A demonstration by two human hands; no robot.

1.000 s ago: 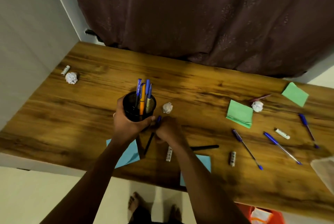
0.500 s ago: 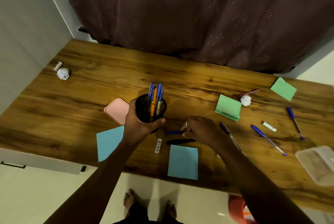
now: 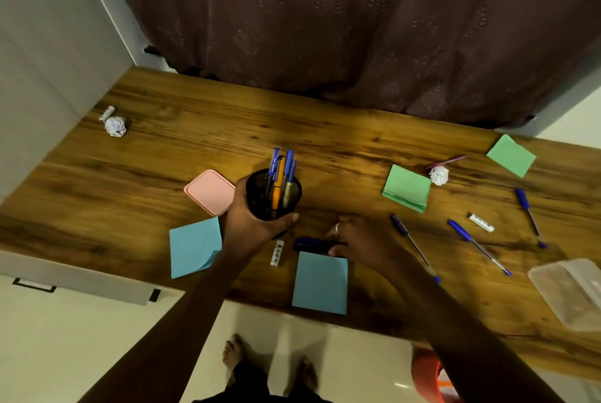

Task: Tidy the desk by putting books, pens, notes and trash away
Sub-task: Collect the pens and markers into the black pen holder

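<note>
Fingers of the left hand (image 3: pixel 257 223) wrap round the black mesh holder (image 3: pixel 273 197), which stands upright with several blue pens and one orange pen in it. Whether its base touches the desk (image 3: pixel 146 181) cannot be told. Just right of it the right hand (image 3: pixel 361 240) (a ring on one finger) lies low on the wood. Its fingers and thumb curl round the right end of two dark pens (image 3: pixel 312 245). These lie flat, pointing left toward the holder's base, at the far edge of a blue note (image 3: pixel 320 285).

A small white stick (image 3: pixel 278 253) lies between the holder and that note. A pink lid (image 3: pixel 208 191) sits just left of the holder, and a second blue note (image 3: pixel 192 246) with a curled corner lies nearer. Well to the right are a green pad (image 3: pixel 406 188), a paper ball (image 3: pixel 439 175) and loose blue pens (image 3: pixel 478 246).

Half a second ago the two dark pens lay slightly apart; now they lie together under the right hand. The holder has kept its place beside the lid.

The hand hides the dark pens' right ends. The stick's print is too small to read. A clear container (image 3: pixel 569 292) is cut off at the right edge. An orange bin (image 3: pixel 426 376) shows partly behind the right arm.
</note>
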